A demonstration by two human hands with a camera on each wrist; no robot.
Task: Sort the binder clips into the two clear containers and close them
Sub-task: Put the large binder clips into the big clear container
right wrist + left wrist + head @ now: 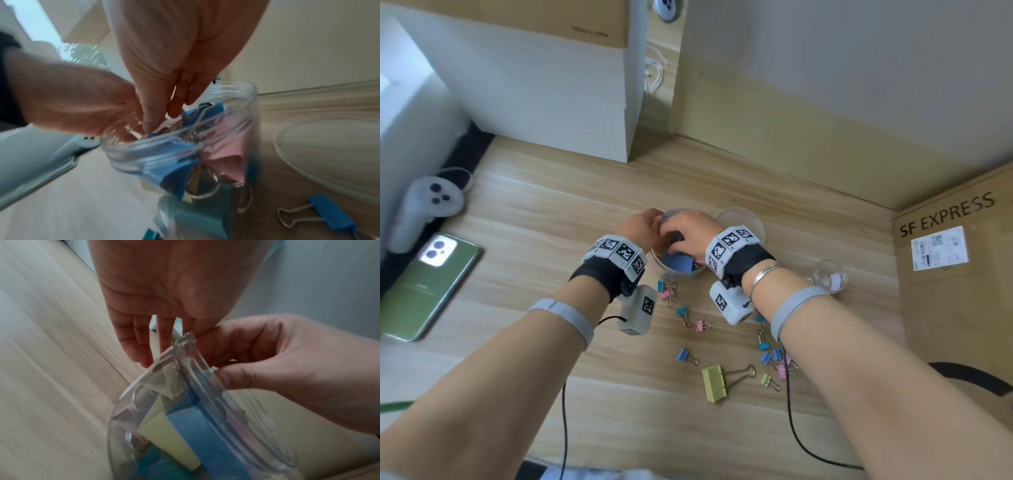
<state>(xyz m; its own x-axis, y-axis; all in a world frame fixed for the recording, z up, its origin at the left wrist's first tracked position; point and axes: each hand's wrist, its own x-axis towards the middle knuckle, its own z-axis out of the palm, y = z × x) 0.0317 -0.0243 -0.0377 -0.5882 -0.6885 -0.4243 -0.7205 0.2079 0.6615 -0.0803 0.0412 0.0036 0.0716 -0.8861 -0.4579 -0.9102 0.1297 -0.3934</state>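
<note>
Head view. Both hands meet over the jar [677, 265] on the desk [534, 212]. The left hand [638, 228] curls at the rim; the right hand [685, 231] reaches into the mouth, fingers bent. Whether either pinches anything cannot be told here. Loose clips [690, 356] lie on the near side of the wrists, one large green clip [714, 383] among them. A lid [741, 219] lies just beyond the right hand; a second container [827, 275] sits further right.

Left wrist view. Left fingers [131, 340] hang straight and apart outside the wall, thumb hidden. Right fingers [242, 350] curl over the rim.

Right wrist view. Right fingertips [150, 123] press together on a blue clip [197, 113] standing above the rim.

Judgement: the clips are light, stiff and springy, best taken by the body; wire handles snag. The jar is thin, slippery and crowded, leaving little room inside; steady its wall.
</note>
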